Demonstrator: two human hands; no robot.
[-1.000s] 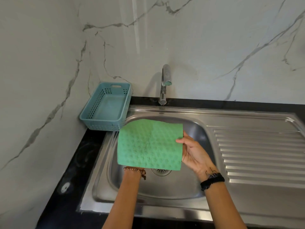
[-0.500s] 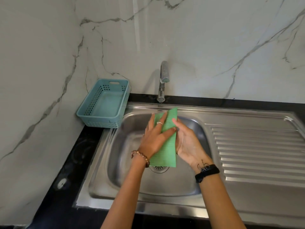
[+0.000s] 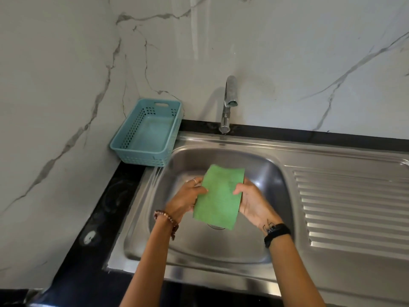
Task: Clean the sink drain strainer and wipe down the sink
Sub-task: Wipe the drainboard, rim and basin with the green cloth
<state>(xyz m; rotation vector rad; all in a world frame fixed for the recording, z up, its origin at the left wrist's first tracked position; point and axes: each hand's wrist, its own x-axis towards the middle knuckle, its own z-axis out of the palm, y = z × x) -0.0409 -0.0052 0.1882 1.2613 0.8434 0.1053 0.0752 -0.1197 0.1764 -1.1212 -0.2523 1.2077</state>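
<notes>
Two hands hold one green cloth (image 3: 219, 196) above the basin of one stainless steel sink (image 3: 221, 247). Left hand (image 3: 184, 200): thumb on the near face of the cloth, fingers curled behind its left edge; one ring shows on a finger and one beaded bracelet (image 3: 167, 220) circles the wrist. Right hand (image 3: 252, 201): thumb and fingers pinch the right edge of the cloth; one black wristband (image 3: 276, 233) sits on the wrist. The cloth hangs as a narrow upright rectangle, apparently folded, though motion blur leaves the layers uncertain. Its lower edge covers most of the drain strainer (image 3: 215, 227), of which only a thin dark arc shows at the basin floor.

One ribbed drainboard (image 3: 354, 209) forms the right part of the sink unit. One chrome faucet (image 3: 229, 103) rises behind the basin, spout pointing toward the camera. One teal perforated basket (image 3: 132, 149) stands on the black counter (image 3: 104, 209) at the back left corner, just beside the sink rim and against the wall. Marble-patterned wall panels (image 3: 309, 52) with grey veins enclose the corner on two sides.
</notes>
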